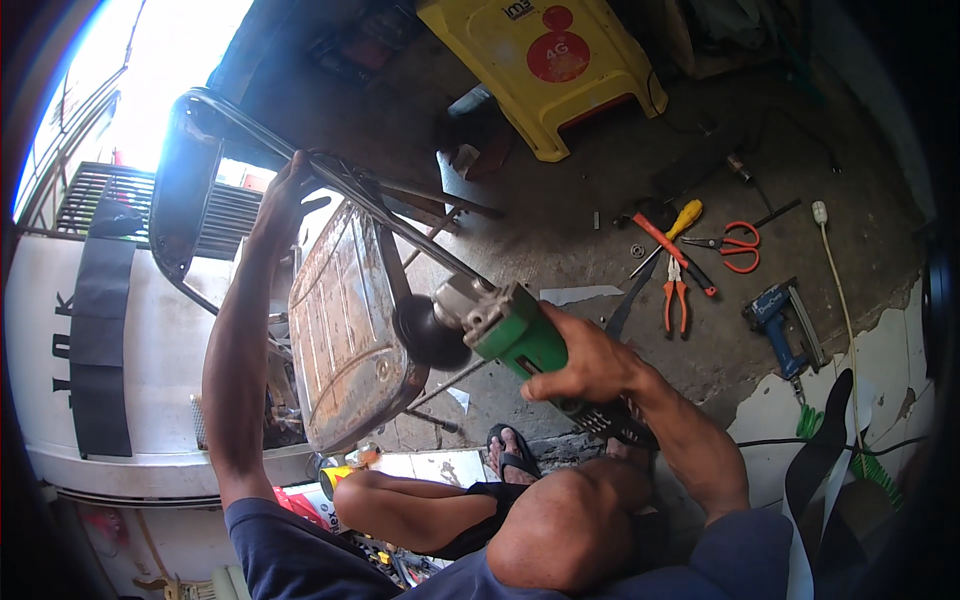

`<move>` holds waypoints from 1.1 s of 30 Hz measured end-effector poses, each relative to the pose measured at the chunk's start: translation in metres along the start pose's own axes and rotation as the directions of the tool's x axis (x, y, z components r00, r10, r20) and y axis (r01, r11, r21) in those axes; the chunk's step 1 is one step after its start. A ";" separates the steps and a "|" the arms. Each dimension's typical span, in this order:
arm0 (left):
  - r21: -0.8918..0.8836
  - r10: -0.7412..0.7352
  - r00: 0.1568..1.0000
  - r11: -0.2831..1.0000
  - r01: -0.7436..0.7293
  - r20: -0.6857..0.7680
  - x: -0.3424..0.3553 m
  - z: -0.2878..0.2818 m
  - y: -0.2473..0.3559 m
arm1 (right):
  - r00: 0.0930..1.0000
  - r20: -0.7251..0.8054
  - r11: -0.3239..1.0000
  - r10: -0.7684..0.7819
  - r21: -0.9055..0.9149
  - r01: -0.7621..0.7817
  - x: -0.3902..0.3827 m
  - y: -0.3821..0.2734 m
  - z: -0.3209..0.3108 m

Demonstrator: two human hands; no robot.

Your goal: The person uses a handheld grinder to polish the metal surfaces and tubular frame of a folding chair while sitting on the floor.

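Observation:
My left hand (287,192) is closed around the metal tube of a folding chair (345,330), which is tilted in front of me. Its seat pan is scratched and rust-stained, and a backrest (188,205) rises at the far left. In my right hand (598,358) I grip a green angle grinder (530,343) by its body. The grinder's dark round disc (432,335) is at the right edge of the seat, close to the tube. From this angle I cannot tell whether the disc touches the metal.
To the right on the floor lie pliers (675,295), a hammer (672,250), a yellow-handled screwdriver (682,222), red-handled scissors (740,248) and a blue staple gun (785,328). A yellow plastic stool (545,75) stands at the back. Cables and a green coiled hose (875,480) run along the right.

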State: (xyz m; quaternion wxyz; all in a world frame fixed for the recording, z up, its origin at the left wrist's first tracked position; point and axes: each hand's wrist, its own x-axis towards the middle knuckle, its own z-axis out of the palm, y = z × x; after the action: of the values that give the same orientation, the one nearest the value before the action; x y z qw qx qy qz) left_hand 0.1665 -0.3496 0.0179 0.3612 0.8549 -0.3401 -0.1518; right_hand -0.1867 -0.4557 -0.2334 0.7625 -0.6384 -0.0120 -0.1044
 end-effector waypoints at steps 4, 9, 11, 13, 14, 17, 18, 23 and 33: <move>0.000 -0.018 0.999 1.000 0.018 0.043 0.003 -0.013 -0.004 | 0.999 -0.004 0.997 -0.034 0.075 0.034 0.036 0.000 -0.001; -0.011 -0.012 0.998 1.000 0.012 0.064 0.005 -0.011 -0.003 | 1.000 0.027 0.997 0.004 0.074 -0.006 0.068 -0.006 -0.013; -0.041 0.005 0.997 0.999 -0.002 0.072 0.006 -0.008 -0.003 | 0.999 0.045 0.994 0.012 0.109 -0.017 0.078 -0.006 -0.014; -0.072 0.025 0.996 0.997 -0.019 0.084 0.011 0.000 -0.006 | 1.000 0.025 0.994 -0.001 0.110 -0.002 0.084 -0.003 -0.014; -0.098 0.061 0.995 0.994 -0.053 0.084 0.017 0.003 -0.010 | 1.000 0.027 0.994 -0.002 0.110 -0.001 0.086 0.000 -0.013; -0.157 0.112 0.994 0.981 -0.113 -0.012 0.034 0.014 -0.015 | 0.998 0.049 0.999 -0.029 0.045 0.026 0.079 0.004 -0.012; -0.190 0.120 0.987 0.972 -0.138 -0.103 0.039 0.017 -0.015 | 0.998 0.032 0.999 -0.048 0.019 0.048 0.071 0.002 -0.010; -0.391 0.061 0.899 0.886 -0.248 -0.434 0.051 0.048 -0.006 | 1.000 0.009 0.997 -0.013 0.070 0.012 0.035 -0.009 -0.010; -0.255 -0.007 0.813 0.951 -0.174 -0.582 0.092 0.062 0.013 | 0.993 -0.117 0.999 0.010 0.041 -0.006 -0.018 -0.029 -0.032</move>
State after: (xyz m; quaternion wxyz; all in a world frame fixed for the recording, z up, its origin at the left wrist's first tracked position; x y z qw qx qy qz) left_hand 0.1952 -0.4514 -0.0171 0.5775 0.7804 -0.2257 0.0808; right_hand -0.2134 -0.4895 -0.2135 0.7750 -0.6158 0.0331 -0.1382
